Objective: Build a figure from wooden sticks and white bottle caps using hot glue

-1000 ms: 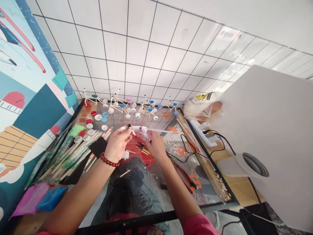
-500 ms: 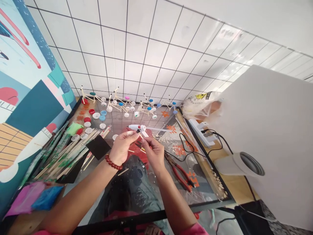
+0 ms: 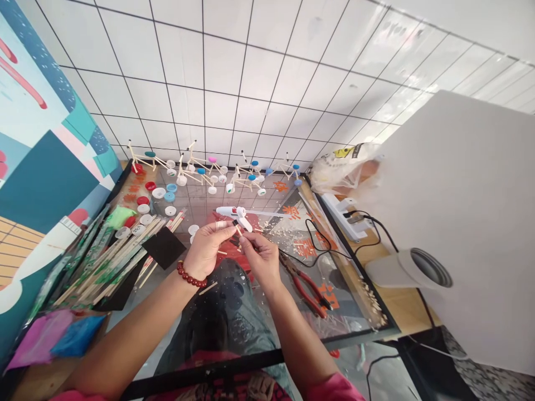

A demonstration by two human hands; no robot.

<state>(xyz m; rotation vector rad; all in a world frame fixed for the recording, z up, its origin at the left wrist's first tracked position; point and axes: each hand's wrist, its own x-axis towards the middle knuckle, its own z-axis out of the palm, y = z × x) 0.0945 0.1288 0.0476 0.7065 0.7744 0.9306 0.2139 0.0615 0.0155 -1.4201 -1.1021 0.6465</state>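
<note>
Two hands are working just above a glass worktop [image 3: 209,372], w/ a short wooden stick [image 3: 238,229] between them. L hand [image 3: 204,250], red bead bracelet [image 3: 190,274] on its wrist, is pinching the stick's upper part btwn thumb & forefinger. R hand [image 3: 261,259] is bringing its fingertips [image 3: 244,238] up to the lower end; can't tell if they're gripping, as the stick is tiny & partly hidden by fingers. Stick's long axis is running upper L to lower R in this view, over the worktop's middle. White hot glue gun [image 3: 234,213] is lying just beyond the fingers, nozzle pointing L, clear glue stick [image 3: 267,213] trailing R; can't tell if either hand is touching it. Red-handled pliers [image 3: 307,292] are lying R of the hands, near a black cable [image 3: 317,256]. Stick-&-bottle-cap models [image 3: 209,172] are standing in a row along the far edge, loose caps [image 3: 159,192] & bundled sticks [image 3: 108,256] sitting L. Large white panel [image 3: 460,195] is blocking the R side of view.
</note>
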